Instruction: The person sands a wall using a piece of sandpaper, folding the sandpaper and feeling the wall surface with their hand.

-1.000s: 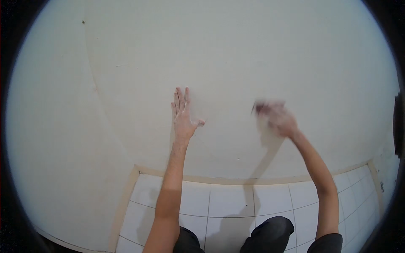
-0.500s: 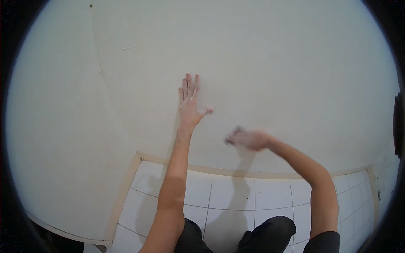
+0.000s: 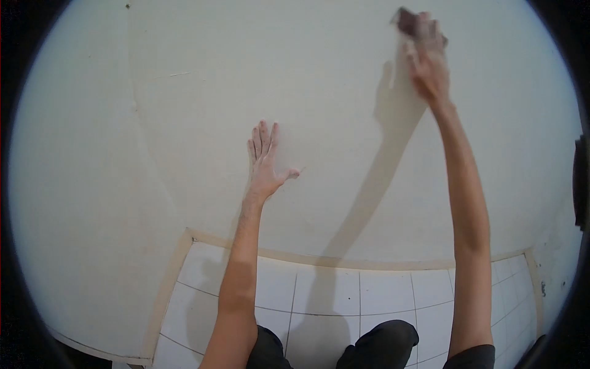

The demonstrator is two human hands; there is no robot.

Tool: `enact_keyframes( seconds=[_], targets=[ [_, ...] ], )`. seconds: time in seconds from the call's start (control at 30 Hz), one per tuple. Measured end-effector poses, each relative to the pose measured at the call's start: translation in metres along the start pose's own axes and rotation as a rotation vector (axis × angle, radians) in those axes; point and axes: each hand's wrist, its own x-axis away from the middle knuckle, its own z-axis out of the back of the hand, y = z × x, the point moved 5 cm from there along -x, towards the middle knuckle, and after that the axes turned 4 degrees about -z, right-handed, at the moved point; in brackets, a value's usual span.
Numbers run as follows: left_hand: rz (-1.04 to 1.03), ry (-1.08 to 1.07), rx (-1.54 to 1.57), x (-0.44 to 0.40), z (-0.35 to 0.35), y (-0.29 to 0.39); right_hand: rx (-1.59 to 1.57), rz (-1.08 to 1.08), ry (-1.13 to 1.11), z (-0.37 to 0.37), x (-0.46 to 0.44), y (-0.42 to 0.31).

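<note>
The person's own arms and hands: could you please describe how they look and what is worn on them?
The left hand and right hand are bare, with no gloves, watch or bracelet showing. A dark sleeve shows on the right arm, leaving the forearm bare; no sleeve shows on the left arm.

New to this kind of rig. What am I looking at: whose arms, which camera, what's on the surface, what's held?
No robot here: these are a person's own bare arms. One camera, worn on the head, takes every picture, looking forward and down, so the dark-clothed knees show at the bottom.

The surface is a pale wall, standing above a white tiled floor. It bears small marks, such as a thin pale streak at upper left.

The left hand is spread against the wall, holding nothing. The right hand, higher up, holds a dark brown piece; blur hides exactly what it is.
</note>
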Motion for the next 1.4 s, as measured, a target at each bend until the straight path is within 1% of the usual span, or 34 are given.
enact_keyframes(
  seconds=[0.03,0.07,0.13,0.17,0.2,0.23,0.27,0.33,0.43,0.5,0.57,0.63,0.7,0.8,0.9,0.97,1.0,1.03,1.07,1.13,1.23,1.27,1.33,1.4],
  targets=[
    [0.006,-0.013,-0.015,0.001,-0.001,0.0,0.018,0.055,-0.031,-0.01,0.01,-0.016],
    [0.014,-0.025,-0.03,0.001,-0.003,-0.001,0.009,0.131,-0.183,-0.022,0.035,-0.046],
    [0.03,-0.032,-0.062,-0.003,-0.007,-0.007,-0.016,0.299,-0.517,-0.041,0.125,-0.107],
    [0.039,-0.03,-0.077,-0.005,-0.013,-0.012,-0.225,0.454,-0.647,-0.056,0.192,-0.127],
    [0.048,-0.028,-0.094,-0.005,-0.018,-0.016,-0.39,0.631,-0.82,-0.051,0.255,-0.151],
    [0.05,-0.031,-0.078,-0.005,-0.017,-0.015,-0.416,0.788,-0.866,-0.049,0.321,-0.167],
    [0.048,-0.03,-0.06,-0.006,-0.013,-0.011,-0.826,0.67,-0.956,-0.061,0.407,-0.166],
    [0.044,-0.043,-0.037,-0.003,-0.012,-0.008,-0.713,0.636,-1.205,-0.027,0.433,-0.164],
    [0.043,-0.022,-0.048,-0.003,-0.014,-0.009,-0.811,0.606,-1.1,-0.027,0.386,-0.151],
    [0.031,-0.009,-0.084,-0.003,-0.015,-0.011,-0.937,0.374,-1.114,-0.036,0.318,-0.14],
    [0.03,-0.016,-0.084,-0.004,-0.012,-0.01,-0.4,0.542,-0.778,-0.034,0.234,-0.118],
    [0.033,-0.019,-0.079,-0.002,-0.012,-0.006,-0.206,0.368,-0.668,-0.033,0.147,-0.092],
    [0.027,-0.007,-0.085,-0.003,-0.01,-0.004,0.072,0.14,-0.299,-0.015,0.073,-0.083],
    [0.022,-0.009,-0.094,-0.002,-0.008,-0.002,0.145,-0.087,0.001,-0.016,0.029,-0.082],
    [0.032,-0.019,-0.065,-0.002,-0.008,-0.003,0.094,-0.103,-0.073,-0.037,0.051,-0.126],
    [0.035,-0.03,-0.051,-0.003,-0.008,-0.004,-0.072,0.051,-0.288,-0.05,0.1,-0.163],
    [0.037,-0.034,-0.041,-0.003,-0.009,-0.005,-0.168,0.14,-0.47,-0.057,0.137,-0.181],
    [0.04,-0.038,-0.04,-0.003,-0.009,-0.006,-0.28,0.246,-0.6,-0.072,0.196,-0.192],
    [0.044,-0.042,-0.037,-0.002,-0.009,-0.007,-0.347,0.387,-0.696,-0.071,0.239,-0.204],
    [0.046,-0.047,-0.036,-0.002,-0.009,-0.009,-0.608,0.53,-0.999,-0.055,0.298,-0.213],
    [0.049,-0.042,-0.035,-0.001,-0.013,-0.014,-0.65,0.691,-0.987,-0.054,0.315,-0.202],
    [0.051,-0.036,-0.036,-0.001,-0.016,-0.017,-0.686,0.679,-1.004,-0.057,0.304,-0.196],
    [0.045,-0.03,-0.041,-0.002,-0.016,-0.019,-0.76,0.645,-1.035,-0.067,0.258,-0.177],
    [0.04,-0.019,-0.042,-0.001,-0.016,-0.018,-0.78,0.424,-1.066,-0.076,0.192,-0.152]
  ],
)
